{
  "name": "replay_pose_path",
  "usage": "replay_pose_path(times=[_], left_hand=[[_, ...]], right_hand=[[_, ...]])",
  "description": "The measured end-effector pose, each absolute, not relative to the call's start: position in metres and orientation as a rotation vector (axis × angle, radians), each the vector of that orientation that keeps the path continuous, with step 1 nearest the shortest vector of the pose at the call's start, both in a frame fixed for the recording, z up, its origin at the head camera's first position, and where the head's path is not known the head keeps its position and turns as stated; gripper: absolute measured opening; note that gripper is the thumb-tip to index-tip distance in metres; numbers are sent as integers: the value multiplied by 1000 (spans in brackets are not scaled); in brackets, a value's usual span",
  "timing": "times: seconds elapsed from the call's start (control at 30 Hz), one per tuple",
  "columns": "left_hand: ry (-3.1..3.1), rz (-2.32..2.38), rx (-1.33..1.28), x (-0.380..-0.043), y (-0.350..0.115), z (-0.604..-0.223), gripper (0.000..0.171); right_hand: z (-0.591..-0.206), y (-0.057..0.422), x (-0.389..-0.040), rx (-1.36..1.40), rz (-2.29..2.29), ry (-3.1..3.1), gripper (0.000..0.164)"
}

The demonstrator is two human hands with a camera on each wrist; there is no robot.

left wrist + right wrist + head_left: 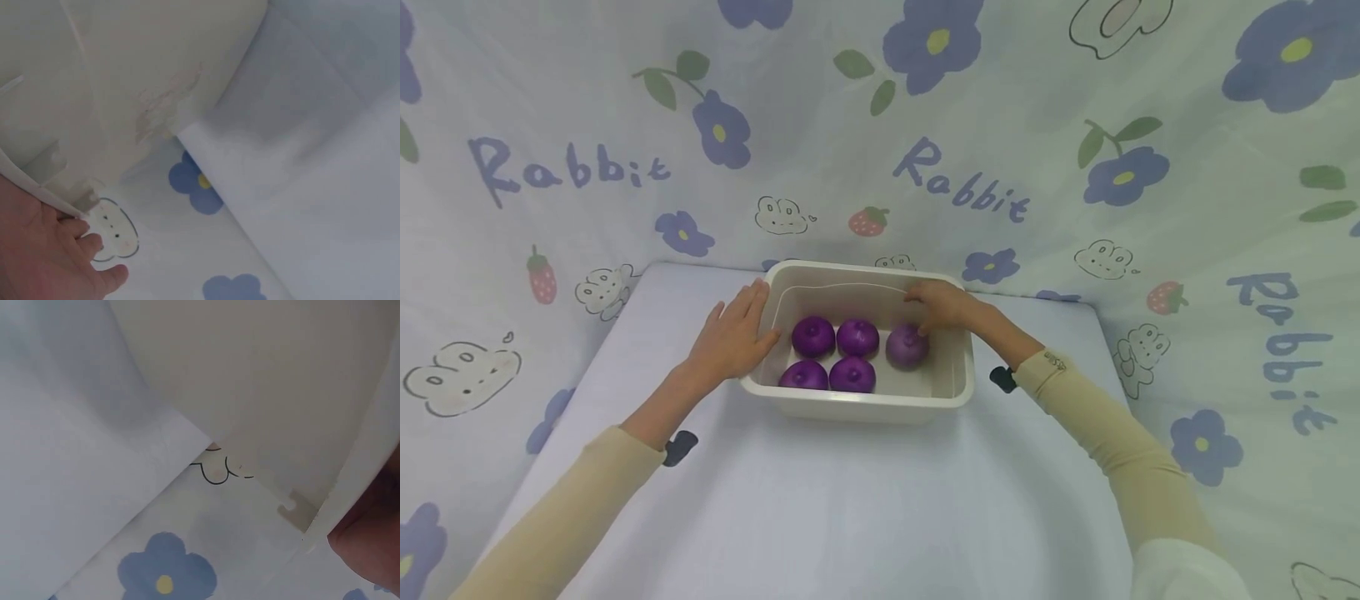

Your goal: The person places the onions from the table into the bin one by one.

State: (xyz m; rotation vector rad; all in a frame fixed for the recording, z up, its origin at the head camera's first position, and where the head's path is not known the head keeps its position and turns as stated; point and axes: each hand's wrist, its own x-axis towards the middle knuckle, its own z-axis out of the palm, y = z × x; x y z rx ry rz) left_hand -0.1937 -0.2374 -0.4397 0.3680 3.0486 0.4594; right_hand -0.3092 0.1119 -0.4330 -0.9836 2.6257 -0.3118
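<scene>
A white plastic bin (857, 400) stands at the far side of the table, with several purple onions (852, 376) inside. My left hand (730, 333) rests over the bin's left rim, its thumb reaching inward and its fingers fairly straight. In the left wrist view, fingers (87, 240) show beside the rim's outer side. Over the right rim, my right hand (943, 307) reaches into the bin, fingertips at the top of a paler, blurred onion (907, 348). In the right wrist view the rim hides most of that hand.
The white-covered table (850, 500) stretches in front of the bin. Close behind it hangs a patterned cloth (820, 150) with flowers, rabbits and lettering. A dark strap end (681, 448) shows by the left wrist, another dark piece (1002, 379) by the right wrist.
</scene>
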Motion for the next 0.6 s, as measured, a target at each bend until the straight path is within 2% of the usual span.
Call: replay_pose_path(times=[0.6], left_hand=[[3028, 475, 360, -193, -239, -440, 76]], right_hand=[[-424, 144, -292, -965, -688, 2690, 45]])
